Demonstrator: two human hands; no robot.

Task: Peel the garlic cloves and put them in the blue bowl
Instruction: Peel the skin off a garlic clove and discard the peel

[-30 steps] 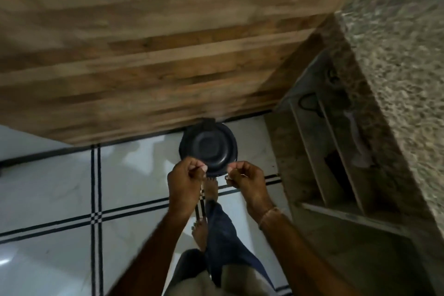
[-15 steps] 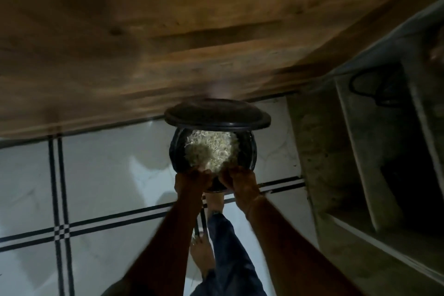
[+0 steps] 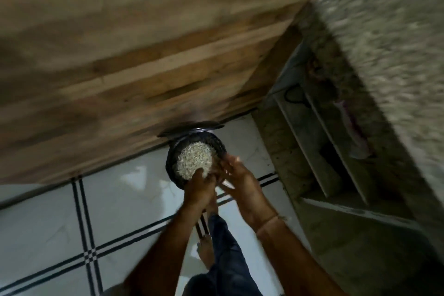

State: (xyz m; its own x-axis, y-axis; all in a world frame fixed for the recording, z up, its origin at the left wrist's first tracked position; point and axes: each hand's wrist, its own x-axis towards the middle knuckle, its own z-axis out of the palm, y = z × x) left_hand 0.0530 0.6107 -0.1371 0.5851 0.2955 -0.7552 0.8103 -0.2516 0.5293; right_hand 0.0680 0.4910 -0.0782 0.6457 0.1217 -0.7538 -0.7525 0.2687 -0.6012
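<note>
Dark bin [image 3: 172,163] on tiled floor [image 3: 120,202], against wooden panel [image 3: 144,67] at floor's far edge; lid [image 3: 192,129] tipped up behind. Pale papery scraps [image 3: 194,160] heaped inside. Left hand [image 3: 199,191] over near rim, fingers bunched down at scraps; any pinch, cannot tell. Right hand [image 3: 240,180] at right rim - fingers spread, holding nothing. Picture blurred.

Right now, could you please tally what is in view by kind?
Grips: 2, left grip and right grip
Bare feet: 2
Dark bin: 1
Bin lid: 1
Pale scrap heap: 1
Total: 7
</note>
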